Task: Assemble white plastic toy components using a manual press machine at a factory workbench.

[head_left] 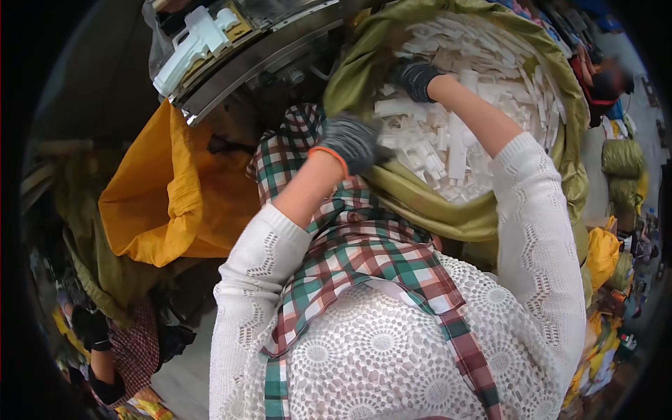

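Observation:
A large olive-green sack (pixel 448 222) stands with its mouth wide, heaped with white plastic pieces (pixel 456 150), some of them shaped like toy pistols. My right hand (pixel 416 78), in a dark grey knitted glove, reaches over the far left part of the heap. Its fingers are dark and blurred, so what they touch is unclear. My left hand (pixel 352 143), gloved in grey with an orange cuff, is at the sack's near left rim. Motion smears its fingers, and I cannot make out anything in them.
At upper left, a pale pistol-shaped plastic part (pixel 196 47) lies on a metal-edged machine (pixel 255 59). Below it hangs an orange-yellow sack (pixel 150 203). Another person's dark-gloved hand (pixel 91 327) shows at lower left. Bundled sacks (pixel 623 159) and yellow bags (pixel 602 257) line the right.

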A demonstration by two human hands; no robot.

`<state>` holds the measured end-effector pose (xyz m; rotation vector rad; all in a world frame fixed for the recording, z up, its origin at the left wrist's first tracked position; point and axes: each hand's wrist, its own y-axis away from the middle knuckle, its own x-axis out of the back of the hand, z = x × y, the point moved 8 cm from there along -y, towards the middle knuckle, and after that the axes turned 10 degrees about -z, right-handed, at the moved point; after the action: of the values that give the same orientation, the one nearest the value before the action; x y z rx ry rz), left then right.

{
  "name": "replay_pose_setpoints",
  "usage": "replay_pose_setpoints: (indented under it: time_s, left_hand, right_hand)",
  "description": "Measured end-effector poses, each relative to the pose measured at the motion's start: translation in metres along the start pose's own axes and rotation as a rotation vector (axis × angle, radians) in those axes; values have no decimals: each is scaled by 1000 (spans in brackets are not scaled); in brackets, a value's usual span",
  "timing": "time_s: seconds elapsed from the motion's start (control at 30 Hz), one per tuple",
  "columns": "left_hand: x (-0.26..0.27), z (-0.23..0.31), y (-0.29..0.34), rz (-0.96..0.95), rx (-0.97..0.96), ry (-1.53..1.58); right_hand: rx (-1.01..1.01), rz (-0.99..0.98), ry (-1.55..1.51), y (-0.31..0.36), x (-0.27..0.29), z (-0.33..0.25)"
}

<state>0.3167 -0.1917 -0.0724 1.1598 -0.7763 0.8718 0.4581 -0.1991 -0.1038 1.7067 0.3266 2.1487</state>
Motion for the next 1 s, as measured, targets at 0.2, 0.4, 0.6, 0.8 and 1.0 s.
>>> replay_pose_setpoints:
  time_s: [0.2, 0.4, 0.6, 0.8, 1.0]
  left_hand:
    - [-12, -59, 20, -84, 299, 220]
    - [-9, -53, 41, 215, 69, 681]
    - [13, -59, 59, 619, -341, 2242]
    - [30, -98, 117, 673, -174, 1868]
    - [71, -121, 163, 1017, 25, 1224]
  right_hand:
    - [-178, -90, 123, 0, -15, 19]
    - [-199, 13, -548, 76, 87, 12]
    - [169, 183, -1451, 92, 126, -70]
    - [369, 545, -986, 95, 178, -76]
    - [555, 554, -749, 88, 206, -103]
